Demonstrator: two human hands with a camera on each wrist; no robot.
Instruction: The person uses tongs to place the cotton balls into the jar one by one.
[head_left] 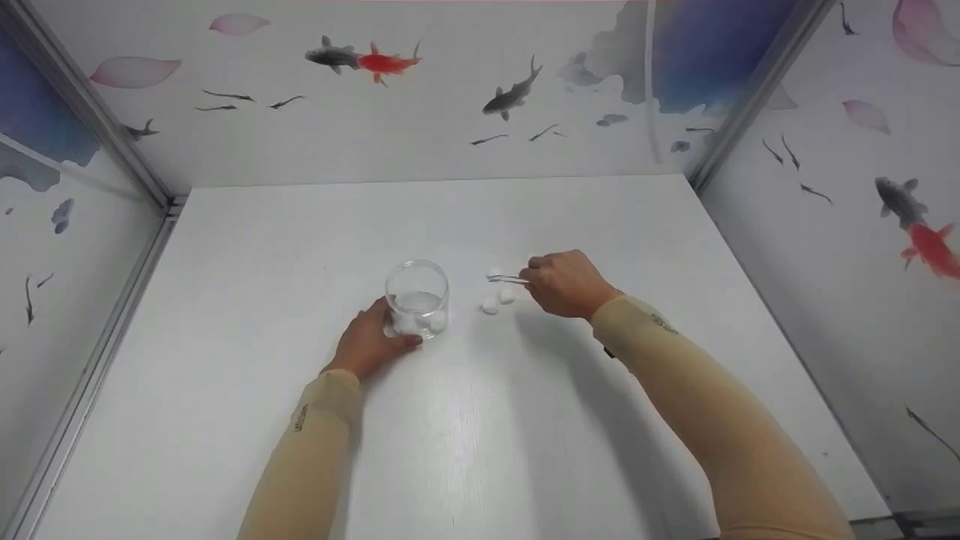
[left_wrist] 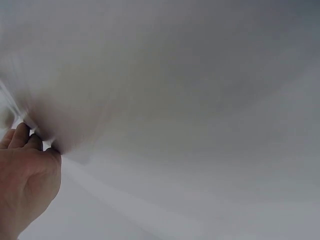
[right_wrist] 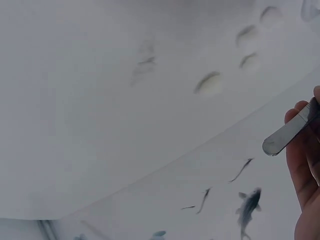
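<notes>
Metal tweezers (head_left: pixel 507 280) are held in my right hand (head_left: pixel 574 283), their tips pointing left. At the tips, one white cotton ball (head_left: pixel 494 271) overlaps them in the head view. Two more cotton balls (head_left: pixel 490 306) lie on the table just nearer to me. The right wrist view shows the broad end of the tweezers (right_wrist: pixel 285 137) by the fingers, and several white balls (right_wrist: pixel 210 84) beyond. My left hand (head_left: pixel 369 343) grips a clear round jar (head_left: pixel 417 281) low on its left side, thumb across the front. White balls (head_left: pixel 420 324) sit at the jar's bottom.
A white tabletop (head_left: pixel 435 450) spreads under everything. Panels printed with fish and petals close it in at the back (head_left: pixel 450 150), left and right, with metal framing along the corners. Shadows of both arms fall across the table.
</notes>
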